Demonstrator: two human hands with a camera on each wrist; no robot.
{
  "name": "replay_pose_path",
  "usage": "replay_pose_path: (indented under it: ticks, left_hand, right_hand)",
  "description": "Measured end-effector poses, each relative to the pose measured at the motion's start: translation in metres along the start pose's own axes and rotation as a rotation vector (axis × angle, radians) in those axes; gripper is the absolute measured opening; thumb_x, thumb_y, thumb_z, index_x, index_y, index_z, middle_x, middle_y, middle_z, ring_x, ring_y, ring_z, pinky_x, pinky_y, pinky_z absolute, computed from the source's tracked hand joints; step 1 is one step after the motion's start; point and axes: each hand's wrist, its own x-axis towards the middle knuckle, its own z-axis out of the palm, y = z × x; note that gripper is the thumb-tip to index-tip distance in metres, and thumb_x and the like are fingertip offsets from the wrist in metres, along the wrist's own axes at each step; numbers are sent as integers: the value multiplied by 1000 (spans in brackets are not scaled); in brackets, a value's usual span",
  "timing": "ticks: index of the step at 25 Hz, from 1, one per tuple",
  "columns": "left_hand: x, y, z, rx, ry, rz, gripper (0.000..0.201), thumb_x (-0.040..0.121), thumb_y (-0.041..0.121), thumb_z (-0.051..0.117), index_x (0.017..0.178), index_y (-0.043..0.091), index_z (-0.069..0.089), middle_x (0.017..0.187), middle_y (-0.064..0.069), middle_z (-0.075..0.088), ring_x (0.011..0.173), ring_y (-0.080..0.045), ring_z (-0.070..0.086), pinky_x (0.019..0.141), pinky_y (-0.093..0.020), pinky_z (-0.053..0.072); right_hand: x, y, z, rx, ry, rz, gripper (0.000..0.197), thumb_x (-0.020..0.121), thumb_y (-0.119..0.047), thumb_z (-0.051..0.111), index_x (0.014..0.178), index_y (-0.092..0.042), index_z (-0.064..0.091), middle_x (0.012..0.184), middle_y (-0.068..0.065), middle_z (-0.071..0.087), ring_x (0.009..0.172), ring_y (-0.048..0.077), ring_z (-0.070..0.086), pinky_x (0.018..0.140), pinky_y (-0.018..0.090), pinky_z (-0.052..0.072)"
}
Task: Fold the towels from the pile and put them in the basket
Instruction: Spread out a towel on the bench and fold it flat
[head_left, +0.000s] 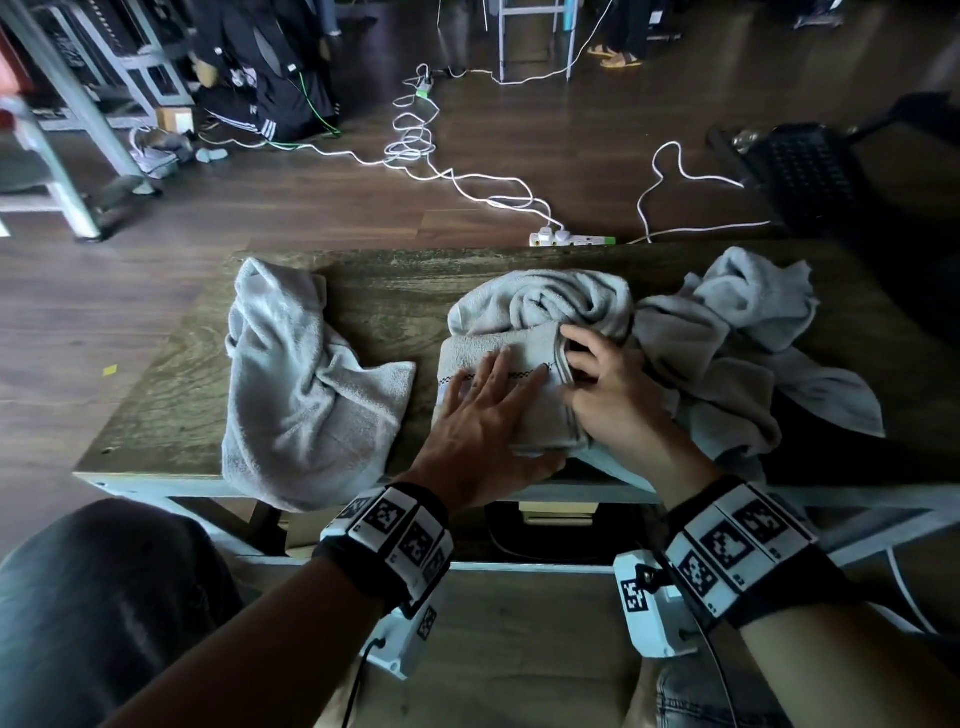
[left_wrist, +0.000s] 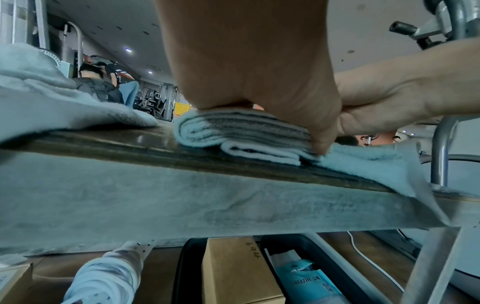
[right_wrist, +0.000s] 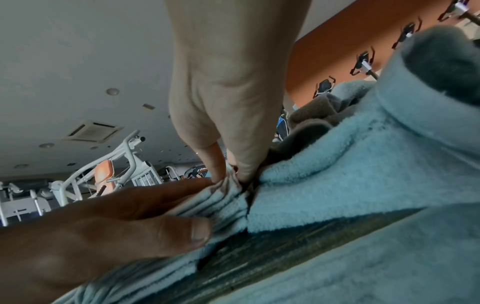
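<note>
in the head view the two forearms come in closest, each with a marker band (head_left: 402, 535) at the wrist. the left hand (head_left: 485, 415) lies flat, fingers straight and spread, pressing down on the folded towel (head_left: 498, 364) at the near edge of the table (head_left: 384, 291). the right hand (head_left: 613, 384) sits just beside it, fingers curled and pinching the towel's right edge by the striped border. a rolled towel (head_left: 561, 299) touches the far side of the folded one. the pile (head_left: 737, 332) of crumpled towels spreads on the right of the table, touching the right hand's side, and one loose towel (head_left: 301, 384) lies on the left, its end hanging over the near edge. white cables (head_left: 457, 182) snake across the floor beyond the table. in the left wrist view the left hand (left_wrist: 249, 67) bears on top of the folded towel (left_wrist: 239, 133), whose stacked layers show at the table's edge (left_wrist: 182, 203); the right hand (left_wrist: 405, 92) reaches in from the right. a box (left_wrist: 236, 271) sits under the table. in the right wrist view the right hand (right_wrist: 231, 92) points down, fingertips (right_wrist: 218, 168) nipping the towel's layered edge (right_wrist: 221, 205), the left hand's thumb (right_wrist: 179, 230) pressed against the same layers, with the pile (right_wrist: 363, 164) right beside. no basket can be made out in any view.
</note>
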Motion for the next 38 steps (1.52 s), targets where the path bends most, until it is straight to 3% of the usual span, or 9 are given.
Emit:
replay_pose_path:
  ticks: [4,8,11,17,23,29,33,35,38]
  left_hand:
    - [-2,3,2,44,-74,-41,96,75,74,53,153,39,10,164,-5,-7,150,-18,-12,122,-44,-2]
    - [1,0,-5,-124,50,-45,67,76,56,43,141,45,34,160,4,21,149,-14,13,113,-53,14]
    - [6,-16,-4,-250,186,-194,69,78,48,27,144,33,40,157,6,31,146,-10,21,112,-44,17]
    - [2,-19,8,-115,-40,-266,57,102,45,21,155,31,6,164,8,-3,149,-9,-8,119,-51,6]
    - [8,-22,2,-218,-64,-397,52,101,45,27,149,51,10,162,17,-3,149,-10,-8,112,-63,-8]
    - [24,-9,-13,-172,23,-854,65,81,55,45,132,14,46,146,-8,31,139,-28,17,109,-54,11]
    - [32,-16,-32,-203,73,-800,68,74,46,63,130,10,47,138,-12,41,133,-31,32,108,-48,25]
    - [35,-20,-38,-307,123,-714,51,71,38,66,114,10,59,118,-11,60,114,-30,55,90,-36,45]
    - [35,-14,-44,-454,153,-616,33,74,28,66,102,11,61,93,-5,65,83,-25,60,63,-26,41]
  right_hand:
    - [2,6,11,-281,146,-189,70,84,1,58,147,-23,41,143,11,50,122,21,56,102,37,50]
    - [-3,12,15,-651,141,-615,62,86,-4,54,146,-7,42,153,15,36,143,30,32,116,41,32]
    - [-9,15,22,-811,-106,-490,65,97,-20,48,154,-5,22,164,15,11,152,32,8,120,51,22]
    - [-9,18,29,-1004,-240,-255,66,103,-50,13,157,-17,-5,164,0,-21,150,14,-21,121,40,-1]
    - [-13,11,29,-991,-259,-216,64,105,-48,14,158,-19,-6,163,-3,-22,149,12,-21,120,39,-2]
    - [-17,6,28,-1004,-274,-202,65,104,-48,16,157,-19,-9,162,-4,-25,149,12,-22,121,45,5]
    - [-13,6,26,-1026,-240,-272,68,103,-46,22,157,-17,-6,165,-1,-14,152,16,-14,121,40,7]
    - [-8,9,27,-1003,-179,-326,70,100,-46,29,157,-13,5,166,4,1,153,22,-2,121,44,15]
    - [-4,6,26,-876,5,-460,56,96,-44,39,142,-13,33,152,9,32,147,27,22,117,48,27]
